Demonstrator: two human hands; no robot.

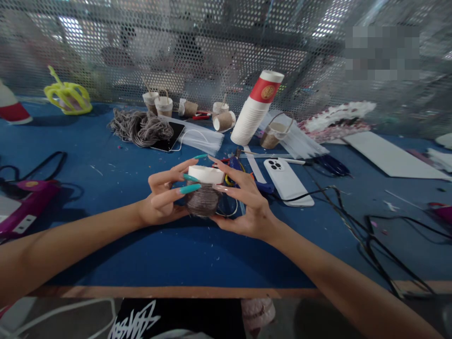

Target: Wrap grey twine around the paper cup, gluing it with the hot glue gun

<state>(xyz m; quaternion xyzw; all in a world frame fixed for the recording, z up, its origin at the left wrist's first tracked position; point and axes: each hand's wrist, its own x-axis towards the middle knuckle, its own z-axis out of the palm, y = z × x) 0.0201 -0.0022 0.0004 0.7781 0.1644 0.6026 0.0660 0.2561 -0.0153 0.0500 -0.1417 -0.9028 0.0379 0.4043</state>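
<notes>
Between my two hands, just above the blue table, is a small cup (203, 200) wrapped in grey-brown yarn, with a white band around its top. My left hand (165, 190) grips its left side, the long teal nails lying across the white band and the yarn. On the other side my right hand (250, 202) holds the cup with its fingers on the band and yarn and its thumb low near the base. The cup's underside is hidden.
A tall stack of paper cups (250, 110) leans behind the hands. Grey yarn (141, 127) lies on a dark phone at the back left. A white phone (289, 182) and black cables are to the right. A magenta power strip (31, 202) sits left. The table edge (197, 292) is near.
</notes>
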